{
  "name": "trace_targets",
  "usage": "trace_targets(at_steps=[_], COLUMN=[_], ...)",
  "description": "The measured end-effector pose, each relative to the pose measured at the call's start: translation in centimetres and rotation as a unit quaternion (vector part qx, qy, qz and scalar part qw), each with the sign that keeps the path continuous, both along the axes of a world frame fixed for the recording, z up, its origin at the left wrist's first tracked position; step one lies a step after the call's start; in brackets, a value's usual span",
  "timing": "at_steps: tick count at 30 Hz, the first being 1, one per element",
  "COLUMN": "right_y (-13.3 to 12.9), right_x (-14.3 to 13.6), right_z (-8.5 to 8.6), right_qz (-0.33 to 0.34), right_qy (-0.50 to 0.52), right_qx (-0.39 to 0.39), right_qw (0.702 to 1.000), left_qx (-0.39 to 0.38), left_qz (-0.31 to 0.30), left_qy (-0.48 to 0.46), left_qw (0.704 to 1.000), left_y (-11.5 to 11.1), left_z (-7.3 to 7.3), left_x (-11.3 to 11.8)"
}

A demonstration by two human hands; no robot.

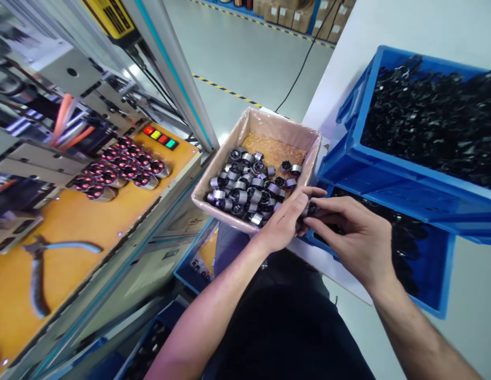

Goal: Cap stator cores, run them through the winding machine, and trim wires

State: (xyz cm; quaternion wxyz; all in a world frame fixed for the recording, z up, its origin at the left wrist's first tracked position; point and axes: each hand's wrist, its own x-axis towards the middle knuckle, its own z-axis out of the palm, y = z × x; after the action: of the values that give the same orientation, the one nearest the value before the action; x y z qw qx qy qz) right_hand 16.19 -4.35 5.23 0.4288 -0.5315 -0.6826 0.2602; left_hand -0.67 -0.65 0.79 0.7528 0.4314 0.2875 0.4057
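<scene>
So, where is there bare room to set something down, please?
Bare patches: orange worktop between pliers and copper-wound parts; white tabletop beyond the upper blue crate. Crowded: lined box's near end, heaped with metal-rimmed parts.

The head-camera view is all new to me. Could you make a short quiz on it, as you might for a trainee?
1. Which tool lies on the orange worktop?
a) hammer
b) pliers
c) screwdriver
2. True or false: the left hand and right hand are at opposite sides of the plastic-lined box.
3. How many coloured buttons stand in the row on the worktop?

Key:
1. b: the pliers lie there with handles spread.
2. False: both hands meet at the box's near right corner, where the right fingers pinch a small part, partly hidden.
3. Four: two red, one yellow, one green.
</scene>
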Motion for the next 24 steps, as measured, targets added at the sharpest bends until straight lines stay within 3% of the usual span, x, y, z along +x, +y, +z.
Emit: trace_targets(at_steps=[2, 5, 7, 10, 12, 13, 14, 16, 19, 22, 24], right_y=[0.2, 0.4, 0.2, -0.8, -1.5, -1.8, -2.0, -2.2, -1.8, -1.4, -1.3], right_x=[0.2, 2.3, 5.2, 10.7, 13.8, 14.8, 15.5, 16.0, 15.8, 15.9, 16.3], right_z=[0.0, 0.1, -0.2, -2.2, -4.2, -5.2, -6.1, -7.3, -7.5, -6.8, -6.3], right_qz=[0.022, 0.05, 0.02, -0.031, -0.021, -0.019, -0.016, -0.013, -0.003, -0.011, -0.016], right_qy=[0.014, -0.056, -0.127, -0.23, -0.275, -0.288, -0.292, -0.286, -0.276, -0.294, -0.297], right_qx=[-0.027, -0.013, -0.016, -0.085, -0.107, -0.1, -0.091, -0.084, -0.132, -0.168, -0.181], right_qw=[0.999, 0.997, 0.992, 0.969, 0.955, 0.952, 0.952, 0.955, 0.952, 0.941, 0.937], left_qx=[0.04, 0.128, 0.17, 0.198, 0.204, 0.204, 0.201, 0.186, 0.122, -0.035, -0.149], left_qz=[0.018, 0.088, 0.156, 0.223, 0.245, 0.262, 0.282, 0.326, 0.342, 0.276, 0.194], left_qy=[0.036, 0.161, 0.29, 0.485, 0.551, 0.558, 0.548, 0.485, 0.315, 0.08, -0.056], left_qw=[0.998, 0.975, 0.929, 0.822, 0.771, 0.76, 0.761, 0.79, 0.877, 0.957, 0.968], left_y=[-0.2, -0.6, -0.7, -0.2, 0.3, 0.6, 0.8, 1.2, 1.7, 2.2, 2.4], left_z=[0.3, 1.2, 2.0, 2.9, 3.1, 3.1, 3.1, 3.1, 2.8, 2.4, 2.0], left_x=[-0.4, -2.9, -5.8, -10.4, -12.2, -12.5, -12.3, -10.8, -6.6, -2.4, -0.6])
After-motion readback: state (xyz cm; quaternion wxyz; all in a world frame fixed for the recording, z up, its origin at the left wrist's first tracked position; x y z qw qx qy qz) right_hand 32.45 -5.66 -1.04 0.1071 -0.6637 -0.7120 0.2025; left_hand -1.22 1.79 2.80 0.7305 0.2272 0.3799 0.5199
